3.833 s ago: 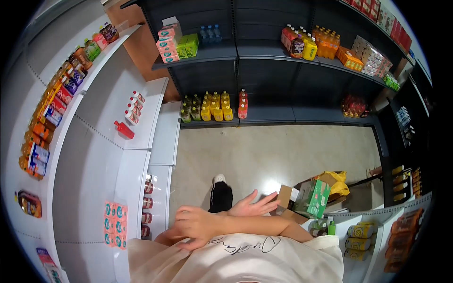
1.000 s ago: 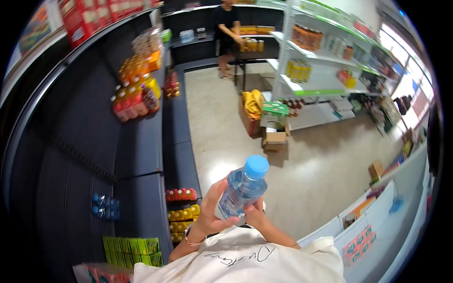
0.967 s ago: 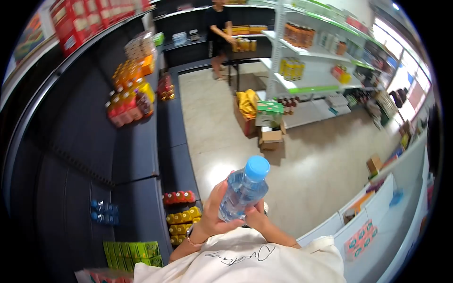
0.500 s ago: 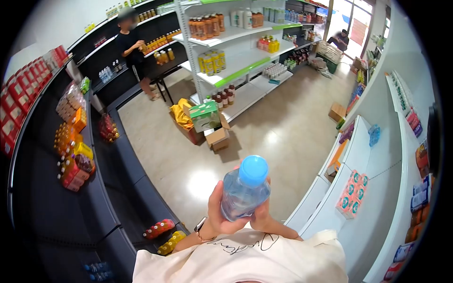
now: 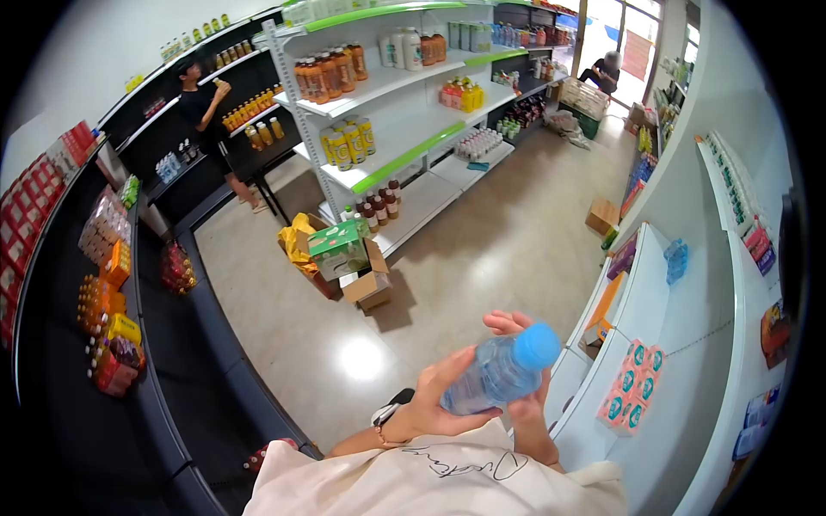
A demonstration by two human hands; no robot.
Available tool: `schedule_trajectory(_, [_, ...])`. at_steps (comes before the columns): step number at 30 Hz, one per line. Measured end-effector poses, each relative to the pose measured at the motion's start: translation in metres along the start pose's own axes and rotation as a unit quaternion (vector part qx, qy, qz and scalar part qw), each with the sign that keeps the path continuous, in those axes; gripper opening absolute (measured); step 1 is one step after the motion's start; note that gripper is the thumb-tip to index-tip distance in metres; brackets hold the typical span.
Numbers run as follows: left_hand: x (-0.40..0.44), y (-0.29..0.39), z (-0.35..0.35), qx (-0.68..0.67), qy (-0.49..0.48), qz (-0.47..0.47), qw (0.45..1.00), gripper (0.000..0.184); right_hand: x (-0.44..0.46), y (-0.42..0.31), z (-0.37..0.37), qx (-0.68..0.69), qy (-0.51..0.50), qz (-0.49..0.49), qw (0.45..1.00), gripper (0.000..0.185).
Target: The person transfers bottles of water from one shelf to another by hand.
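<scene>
A clear bottle with a light blue cap (image 5: pixel 490 375) is held in front of my chest, tilted with its cap up and to the right. My left hand (image 5: pixel 441 397) is wrapped round its lower part; a watch and a bracelet are on that wrist. My right hand (image 5: pixel 527 378) is at the bottle's right side near the cap, its palm against it and its fingers partly hidden behind, with the fingertips showing above.
White shelves with bottles and cans (image 5: pixel 404 172) stand ahead. A green box (image 5: pixel 338 248) and an open carton (image 5: pixel 370 288) are on the floor. Dark shelves run along the left, white shelves (image 5: pixel 594 387) with pink packs (image 5: pixel 632 387) along the right. A person (image 5: pixel 202 107) stands at the back left.
My view has turned to the right. The bottle has gone from upright to leaning right. My right hand's fingers have loosened and show above it. The person at the back has raised a hand holding something.
</scene>
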State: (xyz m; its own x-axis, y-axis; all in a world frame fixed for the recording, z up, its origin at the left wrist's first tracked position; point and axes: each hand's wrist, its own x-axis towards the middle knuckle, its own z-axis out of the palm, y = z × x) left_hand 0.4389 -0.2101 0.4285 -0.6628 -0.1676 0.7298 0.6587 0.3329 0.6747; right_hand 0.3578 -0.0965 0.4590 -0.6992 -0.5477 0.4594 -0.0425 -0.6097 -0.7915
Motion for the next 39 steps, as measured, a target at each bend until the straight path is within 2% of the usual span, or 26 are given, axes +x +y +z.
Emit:
schedule_trajectory(1, [0.012,-0.012,0.003,0.021,-0.003,0.024,0.999,0.092,0.014,0.003,-0.014,-0.003,0.008,0.001,1.000,0.088])
schedule_trajectory(3, [0.030,-0.047,0.008,0.000,-0.017,0.041,0.999,0.089,0.040,0.009,-0.043,-0.151,-0.071,-0.059,0.984,0.079])
schedule_trajectory(9, [0.091,-0.149,0.005,-0.068,-0.051,-0.032,0.996,0.089,0.121,0.055,-0.089,-0.173,0.060,-0.075,0.980,0.069])
schedule_trajectory(11, [0.127,-0.176,-0.003,0.008,-0.107,-0.122,0.987,0.087,0.156,0.074,-0.106,-0.230,0.059,-0.104,0.966,0.068])
schedule_trajectory(12, [0.150,-0.188,-0.013,0.041,-0.174,-0.197,0.964,0.082,0.179,0.082,-0.114,-0.283,0.049,-0.137,0.948,0.066])
schedule_trajectory(16, [0.211,-0.270,-0.029,-0.032,-0.182,-0.173,0.968,0.075,0.260,0.103,-0.137,-0.269,0.074,-0.113,0.954,0.062])
schedule_trajectory(18, [0.231,-0.311,-0.038,-0.044,-0.191,-0.156,0.968,0.074,0.298,0.112,-0.150,-0.348,0.023,-0.113,0.930,0.057])
schedule_trajectory(21, [0.248,-0.379,-0.046,-0.059,-0.202,-0.134,0.968,0.072,0.344,0.140,-0.173,-0.378,-0.006,-0.117,0.918,0.053])
schedule_trajectory(22, [0.257,-0.395,-0.048,-0.069,-0.212,-0.132,0.966,0.071,0.354,0.151,-0.180,-0.380,-0.001,-0.119,0.917,0.053])
schedule_trajectory(24, [0.274,-0.422,-0.050,-0.084,-0.228,-0.127,0.962,0.070,0.370,0.167,-0.193,-0.336,0.036,-0.059,0.939,0.049])
schedule_trajectory(26, [0.293,-0.440,-0.054,-0.094,-0.284,-0.176,0.938,0.070,0.389,0.176,-0.206,-0.322,0.057,-0.051,0.944,0.051])
schedule_trajectory(30, [0.338,-0.486,-0.049,-0.076,-0.329,-0.169,0.926,0.072,0.429,0.192,-0.241,-0.308,0.071,-0.044,0.948,0.053])
schedule_trajectory(34, [0.391,-0.545,-0.048,-0.126,-0.431,-0.204,0.870,0.081,0.480,0.218,-0.285,-0.296,0.068,-0.045,0.952,0.052])
schedule_trajectory(35, [0.404,-0.559,-0.045,-0.156,-0.461,-0.230,0.843,0.084,0.496,0.222,-0.298,-0.259,0.016,-0.024,0.965,0.050])
schedule_trajectory(36, [0.412,-0.579,-0.039,-0.157,-0.464,-0.228,0.841,0.084,0.511,0.226,-0.312,-0.223,-0.037,-0.002,0.974,0.049])
schedule_trajectory(37, [0.417,-0.601,-0.033,-0.207,-0.446,-0.187,0.850,0.085,0.528,0.230,-0.325,-0.225,-0.033,-0.003,0.974,0.049])
schedule_trajectory(38, [0.427,-0.620,-0.027,-0.257,-0.427,-0.143,0.855,0.087,0.547,0.233,-0.337,-0.239,-0.071,-0.006,0.968,0.048])
schedule_trajectory(39, [0.439,-0.634,-0.022,-0.258,-0.432,-0.140,0.853,0.087,0.565,0.236,-0.349,-0.253,-0.109,-0.009,0.961,0.047])
